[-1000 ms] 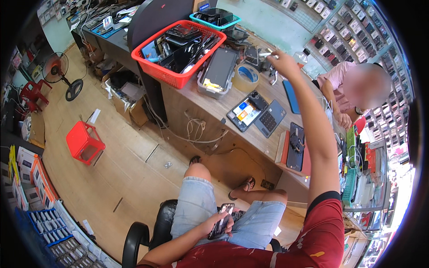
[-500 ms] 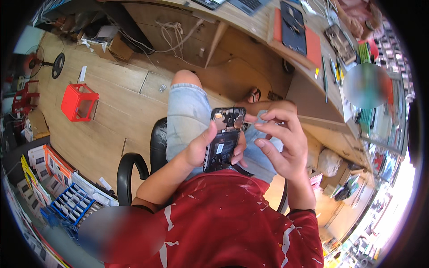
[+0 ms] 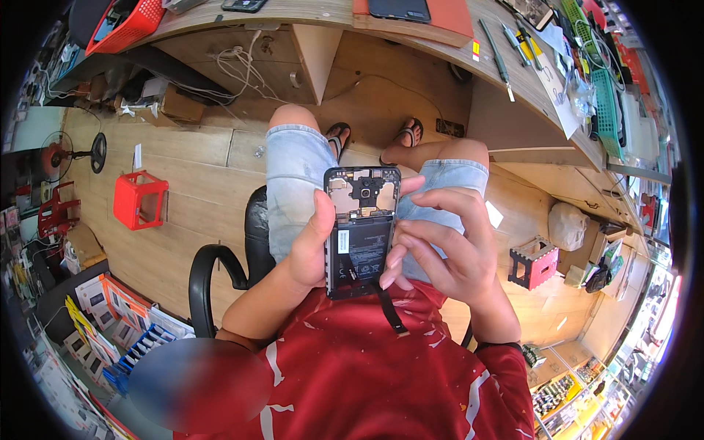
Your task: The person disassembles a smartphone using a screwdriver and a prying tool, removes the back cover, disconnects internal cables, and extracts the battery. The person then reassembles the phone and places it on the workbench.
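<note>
Black phone [image 3: 331,264]: back off, inner side up, in front of the body above the lap; its long axis runs nearly 12 to 6 o'clock, with the camera module [image 3: 365,193] near the 12 end and the battery [image 3: 367,246] below it.
Left hand [image 3: 312,246]: at 9 o'clock of the phone and the nearer of the 2, clamped on it, thumb along the long edge, fingers wrapped behind.
Right hand [image 3: 458,257]: at 3 o'clock, fingers bent, thumb and index tips close together just beside the opposite long edge; whether they pinch or touch anything, I cannot tell.
Ribbon cable [image 3: 386,312]: leaves the 6 o'clock end, its free end pointing to 5 over the red shirt [image 3: 345,367], below the right fingertips.
Wooden desk [image 3: 312,12]: at 12 o'clock, well apart from both hands.
</note>
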Tool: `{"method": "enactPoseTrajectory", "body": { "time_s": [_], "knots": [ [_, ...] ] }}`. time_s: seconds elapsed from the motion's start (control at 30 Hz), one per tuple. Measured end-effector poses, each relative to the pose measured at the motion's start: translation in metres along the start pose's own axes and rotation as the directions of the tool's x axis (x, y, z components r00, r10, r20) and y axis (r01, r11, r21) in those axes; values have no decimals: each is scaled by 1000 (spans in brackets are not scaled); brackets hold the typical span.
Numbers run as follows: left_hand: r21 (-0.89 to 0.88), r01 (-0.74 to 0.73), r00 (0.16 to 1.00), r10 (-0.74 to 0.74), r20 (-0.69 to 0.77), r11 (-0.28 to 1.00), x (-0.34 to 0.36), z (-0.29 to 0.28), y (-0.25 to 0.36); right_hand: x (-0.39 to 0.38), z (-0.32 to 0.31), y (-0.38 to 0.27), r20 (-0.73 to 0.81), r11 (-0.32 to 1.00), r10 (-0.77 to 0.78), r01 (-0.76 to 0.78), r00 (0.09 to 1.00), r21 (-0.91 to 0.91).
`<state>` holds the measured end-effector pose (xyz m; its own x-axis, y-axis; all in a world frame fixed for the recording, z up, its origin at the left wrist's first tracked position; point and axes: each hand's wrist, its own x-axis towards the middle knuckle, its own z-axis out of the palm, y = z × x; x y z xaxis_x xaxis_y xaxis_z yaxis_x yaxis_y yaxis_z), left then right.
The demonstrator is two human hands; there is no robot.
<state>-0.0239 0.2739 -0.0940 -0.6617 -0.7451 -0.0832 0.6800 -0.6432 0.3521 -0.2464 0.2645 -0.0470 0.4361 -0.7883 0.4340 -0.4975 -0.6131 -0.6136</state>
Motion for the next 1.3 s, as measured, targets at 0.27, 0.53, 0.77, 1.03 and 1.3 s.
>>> {"method": "enactPoseTrajectory", "body": {
  "time_s": [0.27,0.53,0.77,1.03,1.3],
  "knots": [
    [-128,55,998,-49,50,990,3,19,4,17,-15,2,-18,974,-192,189,981,-125],
    [-143,43,999,-40,26,989,-3,18,4,32,-19,4,108,953,-267,279,958,-120],
    [-138,74,997,-74,7,988,-1,23,3,28,-22,-5,135,933,-281,304,950,-192],
    [-127,80,996,-84,-33,989,-2,30,5,21,-22,-8,135,924,-295,318,946,-212],
    [-103,73,996,-78,-46,992,-1,33,4,26,-25,-12,156,945,-247,273,956,-179]
  ]
}}
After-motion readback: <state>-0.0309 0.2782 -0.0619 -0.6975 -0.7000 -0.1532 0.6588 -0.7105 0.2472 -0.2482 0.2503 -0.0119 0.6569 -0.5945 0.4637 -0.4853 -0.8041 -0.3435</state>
